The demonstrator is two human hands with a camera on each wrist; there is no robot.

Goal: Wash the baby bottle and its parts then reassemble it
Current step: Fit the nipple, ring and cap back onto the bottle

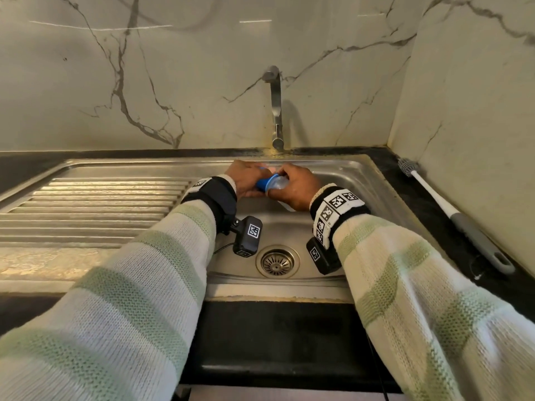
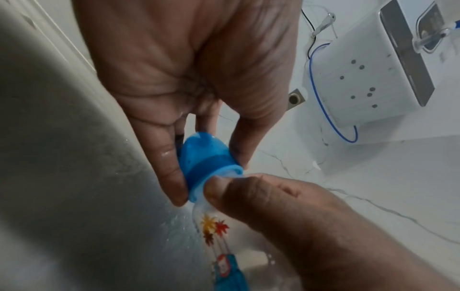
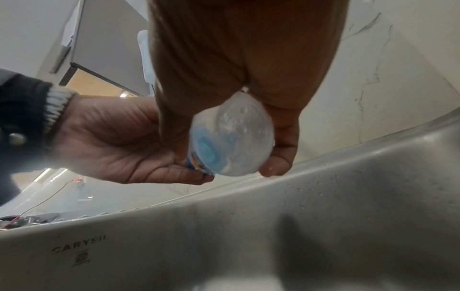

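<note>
Stainless steel sink (image 1: 362,180) under marble wall; white long-handled brush (image 1: 451,215) at 3 o'clock. Over the basin, right hand (image 1: 298,189) grasps the clear printed baby bottle (image 2: 214,232) — left hand (image 1: 246,180) pinches its blue cap (image 2: 206,159).

Soft, even indoor light fills the head view; thin bright streaks of glare lie on the marble wall (image 1: 202,68) well above the fingers, and the tap (image 1: 275,108) throws a faint shadow to its right. Wide-angle bending curves the sink (image 1: 362,175) rim and the desk (image 1: 289,342) edge. Both wrist views are soft: the steel below the fingers is smeared and dim, the left hand (image 3: 112,141) glows overexposed at its lower edge, and the background behind is washed out
</note>
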